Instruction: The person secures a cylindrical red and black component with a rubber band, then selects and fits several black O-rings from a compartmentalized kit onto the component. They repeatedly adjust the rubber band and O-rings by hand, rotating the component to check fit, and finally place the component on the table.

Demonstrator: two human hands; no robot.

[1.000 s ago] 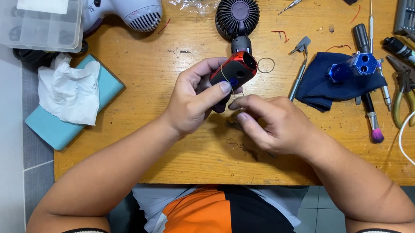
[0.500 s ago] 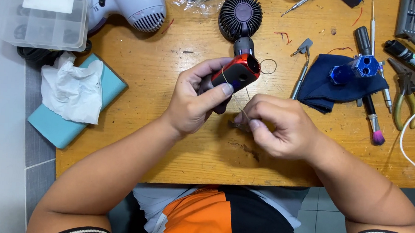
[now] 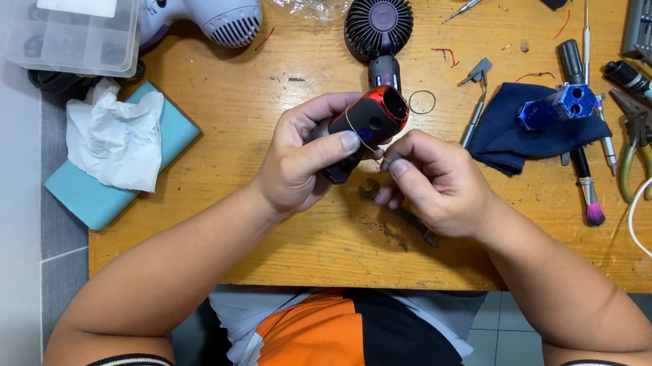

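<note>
Left hand grips a red-and-black device above the surface. Right hand pinches a thin band looped around the device.

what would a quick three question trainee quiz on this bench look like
1. Which hand grips the red and black device?
2. True or false: the small dark fan lies on the blue cloth.
3. What lies on the teal pad: A pliers, B crumpled white tissue, C brush?

Key: 1 the left hand, while the right hand pinches beside it; 2 false; 3 B.
</note>
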